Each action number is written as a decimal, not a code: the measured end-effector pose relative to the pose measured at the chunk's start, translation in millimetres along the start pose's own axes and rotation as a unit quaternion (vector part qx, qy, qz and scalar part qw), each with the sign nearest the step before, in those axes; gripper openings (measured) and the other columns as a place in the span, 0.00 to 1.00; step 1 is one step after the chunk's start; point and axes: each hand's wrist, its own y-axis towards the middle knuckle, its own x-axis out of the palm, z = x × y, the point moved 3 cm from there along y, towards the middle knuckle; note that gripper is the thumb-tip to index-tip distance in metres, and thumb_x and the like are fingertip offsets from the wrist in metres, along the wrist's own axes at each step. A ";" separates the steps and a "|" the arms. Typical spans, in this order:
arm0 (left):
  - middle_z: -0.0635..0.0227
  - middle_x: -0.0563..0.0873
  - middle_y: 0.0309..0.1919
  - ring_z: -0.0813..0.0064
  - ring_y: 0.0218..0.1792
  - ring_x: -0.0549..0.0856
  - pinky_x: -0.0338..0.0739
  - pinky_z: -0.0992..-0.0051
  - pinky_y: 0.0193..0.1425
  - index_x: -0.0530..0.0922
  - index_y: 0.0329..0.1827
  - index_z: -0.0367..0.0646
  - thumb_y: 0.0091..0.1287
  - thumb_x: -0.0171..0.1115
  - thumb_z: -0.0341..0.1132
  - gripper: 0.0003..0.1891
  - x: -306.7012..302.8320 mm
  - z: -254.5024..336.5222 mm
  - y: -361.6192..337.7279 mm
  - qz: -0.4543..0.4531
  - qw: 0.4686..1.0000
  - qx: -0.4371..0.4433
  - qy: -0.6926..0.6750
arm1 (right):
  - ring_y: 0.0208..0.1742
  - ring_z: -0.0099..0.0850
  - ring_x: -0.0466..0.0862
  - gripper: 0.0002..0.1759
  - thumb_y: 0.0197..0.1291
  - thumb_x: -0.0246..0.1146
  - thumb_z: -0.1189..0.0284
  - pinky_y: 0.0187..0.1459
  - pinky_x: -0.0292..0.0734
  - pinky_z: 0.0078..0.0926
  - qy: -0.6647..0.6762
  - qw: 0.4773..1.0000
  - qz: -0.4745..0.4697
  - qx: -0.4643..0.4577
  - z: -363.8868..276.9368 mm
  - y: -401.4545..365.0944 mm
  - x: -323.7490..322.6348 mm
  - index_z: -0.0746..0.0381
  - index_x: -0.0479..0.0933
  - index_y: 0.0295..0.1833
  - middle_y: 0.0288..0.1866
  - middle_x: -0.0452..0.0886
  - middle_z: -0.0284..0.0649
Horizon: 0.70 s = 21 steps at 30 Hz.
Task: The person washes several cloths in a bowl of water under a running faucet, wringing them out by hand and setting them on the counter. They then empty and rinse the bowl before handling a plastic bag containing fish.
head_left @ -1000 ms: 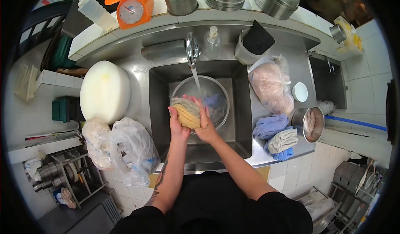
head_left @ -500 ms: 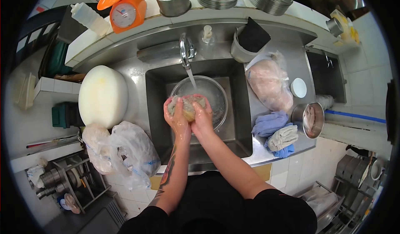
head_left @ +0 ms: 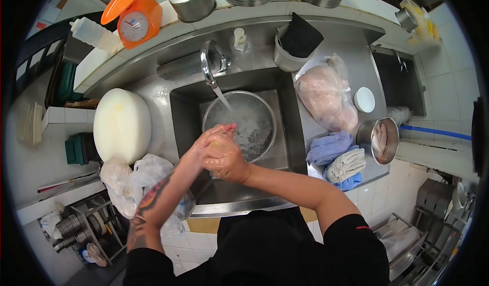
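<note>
My left hand point(head_left: 205, 142) and my right hand point(head_left: 228, 162) are clasped together above the near-left part of the sink point(head_left: 189, 107). Both are wet, with fingers wrapped tightly inward. Between them is a soft, wet, grey-yellow clump, now almost wholly hidden by the palms and fingers; I cannot make out its kind. Just beyond the hands, a round clear bowl point(head_left: 275, 125) stands in the sink, holding bubbling water. A stream runs into it from the chrome faucet point(head_left: 206, 64).
Left of the sink are a thick white round block point(head_left: 122, 125) and plastic bags point(head_left: 153, 169). To the right lie a bag of pale pink meat point(head_left: 326, 97), a white cup point(head_left: 364, 99), folded cloths point(head_left: 333, 156) and a steel pot point(head_left: 391, 156). An orange scale point(head_left: 140, 23) stands behind.
The clump lay visible in my two cupped hands over the bowl. Now my hands have closed around it, turned, and come nearer and to the left. The view has shifted slightly.
</note>
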 end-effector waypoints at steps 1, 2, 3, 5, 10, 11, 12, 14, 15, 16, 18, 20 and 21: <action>0.69 0.82 0.32 0.79 0.35 0.81 0.78 0.78 0.39 0.79 0.59 0.40 0.74 0.65 0.35 0.15 4.6 3.3 0.9 -0.045 0.997 -0.057 0.008 | 0.49 0.43 0.82 0.08 0.35 0.68 0.73 0.50 0.78 0.40 -0.012 0.999 -0.027 -0.043 -1.9 -2.0 1.2 0.57 0.77 0.25 0.36 0.80 0.35; 0.69 0.82 0.32 0.79 0.35 0.81 0.78 0.78 0.39 0.79 0.59 0.40 0.74 0.65 0.35 0.15 7.5 6.6 1.9 -0.044 0.997 -0.061 0.008 | 0.50 0.42 0.82 0.08 0.35 0.68 0.72 0.50 0.78 0.39 -0.024 0.994 -0.055 -0.087 -3.4 -3.7 2.5 0.57 0.75 0.24 0.34 0.79 0.34; 0.70 0.82 0.32 0.80 0.35 0.80 0.77 0.78 0.39 0.80 0.59 0.40 0.74 0.65 0.35 0.15 22.0 12.2 -4.7 -0.007 0.993 -0.063 0.103 | 0.49 0.41 0.81 0.10 0.34 0.66 0.68 0.50 0.78 0.36 -0.020 0.989 -0.086 -0.121 -3.0 -2.4 3.0 0.57 0.70 0.21 0.31 0.75 0.34; 0.73 0.83 0.34 0.82 0.34 0.77 0.75 0.80 0.40 0.83 0.57 0.39 0.74 0.64 0.36 0.14 29.3 16.8 -3.0 0.008 0.962 -0.053 0.268 | 0.47 0.39 0.81 0.09 0.34 0.65 0.67 0.51 0.78 0.36 -0.027 0.982 -0.111 -0.150 2.1 -5.7 0.9 0.56 0.71 0.20 0.30 0.73 0.33; 0.72 0.85 0.37 0.82 0.33 0.75 0.75 0.77 0.40 0.88 0.52 0.39 0.71 0.63 0.35 0.13 31.5 9.6 21.8 -0.030 0.868 -0.090 0.488 | 0.43 0.36 0.79 0.06 0.34 0.63 0.64 0.53 0.78 0.35 -0.056 0.948 -0.217 -0.227 18.8 -32.8 12.4 0.53 0.74 0.20 0.30 0.73 0.31; 0.71 0.86 0.37 0.81 0.32 0.75 0.75 0.76 0.40 0.90 0.50 0.40 0.70 0.63 0.35 0.13 28.2 6.6 28.7 -0.059 0.831 -0.086 0.546 | 0.43 0.35 0.79 0.05 0.36 0.63 0.64 0.54 0.78 0.35 -0.076 0.937 -0.241 -0.241 21.7 -38.5 15.4 0.52 0.77 0.20 0.30 0.74 0.30; 0.71 0.86 0.37 0.81 0.32 0.75 0.75 0.76 0.40 0.90 0.50 0.40 0.70 0.63 0.35 0.13 28.7 4.0 33.7 -0.059 0.831 -0.089 0.546 | 0.43 0.33 0.79 0.05 0.39 0.62 0.64 0.54 0.77 0.35 -0.096 0.925 -0.265 -0.255 24.5 -44.2 18.7 0.52 0.79 0.21 0.31 0.76 0.29; 0.69 0.86 0.31 0.79 0.30 0.77 0.76 0.73 0.39 0.91 0.47 0.42 0.67 0.64 0.36 0.12 25.8 -2.4 42.3 -0.015 0.756 -0.126 0.642 | 0.46 0.33 0.80 0.05 0.42 0.63 0.64 0.55 0.77 0.35 -0.118 0.918 -0.281 -0.254 37.2 -67.0 30.4 0.52 0.81 0.22 0.32 0.77 0.29; 0.69 0.86 0.31 0.79 0.30 0.77 0.76 0.73 0.39 0.91 0.47 0.42 0.67 0.64 0.36 0.12 21.1 -6.6 47.2 -0.017 0.756 -0.129 0.642 | 0.48 0.32 0.80 0.06 0.45 0.63 0.65 0.56 0.77 0.35 -0.140 0.909 -0.298 -0.254 43.1 -79.2 36.5 0.52 0.82 0.22 0.33 0.79 0.30; 0.66 0.87 0.30 0.75 0.30 0.80 0.78 0.71 0.40 0.92 0.47 0.43 0.67 0.64 0.37 0.12 12.6 -11.0 54.7 -0.002 0.719 -0.111 0.686 | 0.48 0.32 0.80 0.06 0.45 0.63 0.65 0.56 0.77 0.35 -0.142 0.910 -0.298 -0.251 44.9 -85.9 39.0 0.52 0.82 0.22 0.33 0.79 0.30; 0.64 0.88 0.29 0.72 0.31 0.83 0.79 0.68 0.41 0.92 0.47 0.43 0.67 0.65 0.38 0.13 -12.6 -26.1 75.6 0.004 0.678 -0.095 0.729 | 0.46 0.34 0.83 0.09 0.51 0.63 0.66 0.52 0.80 0.38 -0.252 0.868 -0.344 -0.253 50.7 -103.8 44.6 0.54 0.83 0.22 0.32 0.83 0.32; 0.58 0.91 0.32 0.65 0.36 0.88 0.82 0.64 0.45 0.92 0.45 0.43 0.66 0.67 0.39 0.12 -45.5 -41.2 99.4 0.016 0.575 -0.002 0.818 | 0.43 0.35 0.85 0.09 0.51 0.63 0.67 0.48 0.80 0.39 -0.266 0.847 -0.408 -0.213 62.6 -136.4 64.5 0.55 0.83 0.22 0.30 0.84 0.34; 0.58 0.91 0.32 0.65 0.36 0.88 0.82 0.64 0.45 0.92 0.45 0.43 0.66 0.67 0.39 0.12 -52.6 -51.2 107.9 0.010 0.575 -0.002 0.818 | 0.41 0.37 0.86 0.09 0.51 0.63 0.68 0.44 0.81 0.41 -0.271 0.822 -0.467 -0.182 71.1 -153.7 73.5 0.56 0.84 0.22 0.29 0.84 0.35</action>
